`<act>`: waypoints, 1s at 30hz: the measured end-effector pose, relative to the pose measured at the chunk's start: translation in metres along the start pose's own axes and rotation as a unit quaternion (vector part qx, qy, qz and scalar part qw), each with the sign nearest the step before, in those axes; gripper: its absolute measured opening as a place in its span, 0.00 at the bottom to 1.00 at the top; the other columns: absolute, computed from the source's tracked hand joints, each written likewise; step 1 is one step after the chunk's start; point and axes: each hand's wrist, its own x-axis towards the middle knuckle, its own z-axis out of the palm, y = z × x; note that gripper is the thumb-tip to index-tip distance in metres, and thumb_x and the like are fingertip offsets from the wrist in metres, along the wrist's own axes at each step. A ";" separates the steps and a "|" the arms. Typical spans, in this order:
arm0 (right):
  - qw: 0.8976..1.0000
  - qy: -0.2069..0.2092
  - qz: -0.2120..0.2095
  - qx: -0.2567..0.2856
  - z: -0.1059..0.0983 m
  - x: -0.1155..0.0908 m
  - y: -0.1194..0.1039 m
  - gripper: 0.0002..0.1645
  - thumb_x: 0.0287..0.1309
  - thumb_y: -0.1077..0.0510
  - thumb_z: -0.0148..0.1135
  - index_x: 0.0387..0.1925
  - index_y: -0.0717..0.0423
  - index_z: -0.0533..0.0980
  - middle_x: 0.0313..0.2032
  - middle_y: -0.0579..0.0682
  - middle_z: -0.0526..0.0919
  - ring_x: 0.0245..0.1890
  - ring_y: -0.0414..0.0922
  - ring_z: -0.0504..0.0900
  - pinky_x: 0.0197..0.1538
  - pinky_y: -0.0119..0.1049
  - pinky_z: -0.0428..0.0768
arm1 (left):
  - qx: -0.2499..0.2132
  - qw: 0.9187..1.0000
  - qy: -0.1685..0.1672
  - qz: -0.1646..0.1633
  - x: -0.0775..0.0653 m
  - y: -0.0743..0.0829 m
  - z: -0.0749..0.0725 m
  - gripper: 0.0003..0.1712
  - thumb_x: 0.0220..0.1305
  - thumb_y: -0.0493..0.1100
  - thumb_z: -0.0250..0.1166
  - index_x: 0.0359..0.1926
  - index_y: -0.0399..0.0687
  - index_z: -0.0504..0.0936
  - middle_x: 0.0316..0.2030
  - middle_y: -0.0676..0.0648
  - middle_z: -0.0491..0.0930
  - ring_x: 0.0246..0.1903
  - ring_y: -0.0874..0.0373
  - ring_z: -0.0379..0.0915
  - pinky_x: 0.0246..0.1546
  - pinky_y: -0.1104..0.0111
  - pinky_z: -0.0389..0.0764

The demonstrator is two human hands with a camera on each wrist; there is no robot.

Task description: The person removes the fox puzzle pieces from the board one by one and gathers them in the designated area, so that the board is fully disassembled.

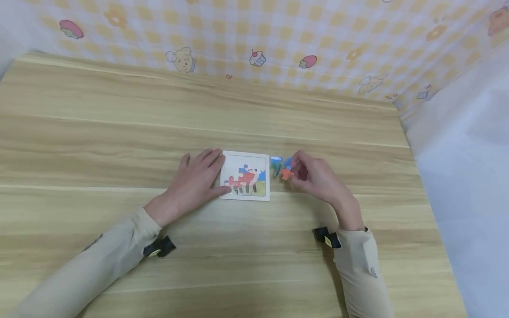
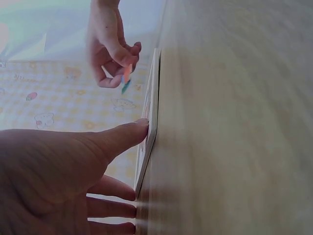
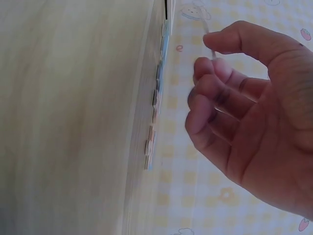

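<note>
A square puzzle board (image 1: pixel 245 198) with a white frame lies on the table, its lower and right parts filled with pieces showing an orange animal on grass. My left hand (image 1: pixel 195 183) steadies its left side, straight fingertips at the edge and thumb (image 2: pixel 128 135) over the frame. To the right of the board, my right hand (image 1: pixel 320 179) pinches a thin puzzle piece (image 2: pixel 127 78), orange and teal, between thumb and fingertips, above the table. Loose puzzle pieces (image 1: pixel 275 162) lie beside the board, partly hidden behind the right hand in the head view.
The wood-grain table (image 1: pixel 238 265) runs back to a yellow checked cloth (image 1: pixel 222 35) with cartoon prints. A white sheet (image 1: pixel 469 145) hangs beyond the right edge. Black devices (image 1: pixel 161 247) are strapped at both sleeve cuffs.
</note>
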 end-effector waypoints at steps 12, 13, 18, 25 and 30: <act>0.998 -0.057 0.016 0.008 0.011 0.001 0.001 0.11 0.49 0.68 0.61 0.34 0.57 0.70 0.23 0.46 0.74 0.24 0.42 0.70 0.27 0.32 0.71 | -0.002 1.000 0.000 0.000 -0.001 -0.001 0.004 0.47 0.57 0.59 0.64 0.67 0.35 0.59 0.68 0.37 0.53 0.67 0.42 0.44 0.58 0.36 0.43; 0.998 -0.057 0.016 0.007 0.011 0.002 0.001 0.11 0.48 0.68 0.61 0.34 0.58 0.70 0.23 0.46 0.74 0.24 0.42 0.70 0.27 0.33 0.71 | -0.002 1.000 0.000 0.000 -0.001 -0.001 0.004 0.47 0.57 0.60 0.63 0.67 0.35 0.59 0.68 0.37 0.53 0.67 0.42 0.44 0.58 0.36 0.43; 0.998 -0.057 0.021 -0.001 0.012 0.004 0.001 0.11 0.49 0.68 0.61 0.35 0.58 0.70 0.24 0.47 0.73 0.24 0.42 0.70 0.28 0.34 0.71 | 0.004 1.000 0.005 0.002 -0.001 -0.001 0.002 0.46 0.57 0.59 0.64 0.67 0.34 0.60 0.68 0.36 0.54 0.67 0.41 0.45 0.57 0.36 0.44; 0.997 -0.059 0.039 -0.005 0.013 0.005 -0.001 0.11 0.49 0.67 0.62 0.35 0.58 0.70 0.24 0.47 0.73 0.24 0.42 0.70 0.28 0.34 0.71 | 0.009 1.000 0.004 0.001 -0.001 -0.001 0.001 0.46 0.57 0.59 0.64 0.67 0.34 0.60 0.68 0.36 0.54 0.67 0.41 0.44 0.57 0.35 0.43; 0.997 -0.056 0.043 -0.018 0.015 0.006 -0.002 0.11 0.49 0.68 0.62 0.35 0.57 0.70 0.24 0.47 0.73 0.24 0.42 0.70 0.29 0.35 0.71 | 0.014 1.000 0.002 0.001 -0.001 -0.001 0.001 0.46 0.58 0.59 0.63 0.67 0.34 0.59 0.68 0.37 0.53 0.67 0.41 0.44 0.57 0.36 0.43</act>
